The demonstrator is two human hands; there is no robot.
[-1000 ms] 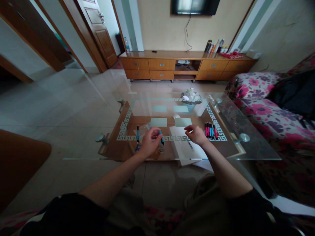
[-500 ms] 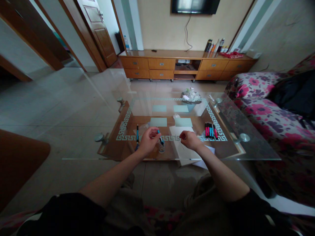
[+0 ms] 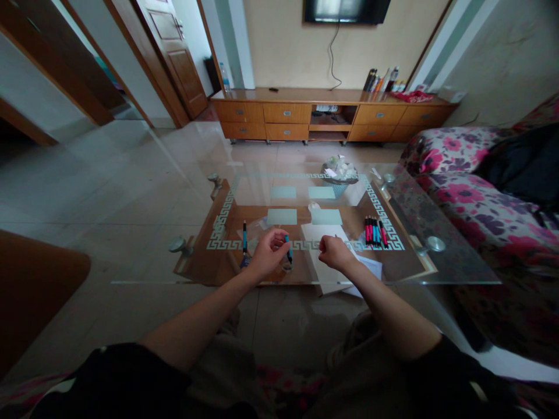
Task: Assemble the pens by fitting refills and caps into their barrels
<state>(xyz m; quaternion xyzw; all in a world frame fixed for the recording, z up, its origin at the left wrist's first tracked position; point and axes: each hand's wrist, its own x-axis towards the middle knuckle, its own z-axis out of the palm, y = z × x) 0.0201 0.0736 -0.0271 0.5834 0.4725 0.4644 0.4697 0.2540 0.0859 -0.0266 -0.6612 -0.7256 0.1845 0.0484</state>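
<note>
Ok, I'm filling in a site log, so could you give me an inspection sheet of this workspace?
Surface: glass table with a patterned border.
Things in use: blue pen, held; pink and blue pens grouped at right; another pen at left.
Clutter: filled basket at far side; white sheet.
Hands: left hand grips the blue pen; right hand curled, contents unclear.
Cables: cord below the television.
Surroundings: cabinet, flowered sofa.

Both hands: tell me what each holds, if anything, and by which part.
The left hand holds a blue-and-black pen by its upper, blue part. The right hand is curled; whether it holds anything cannot be told.
</note>
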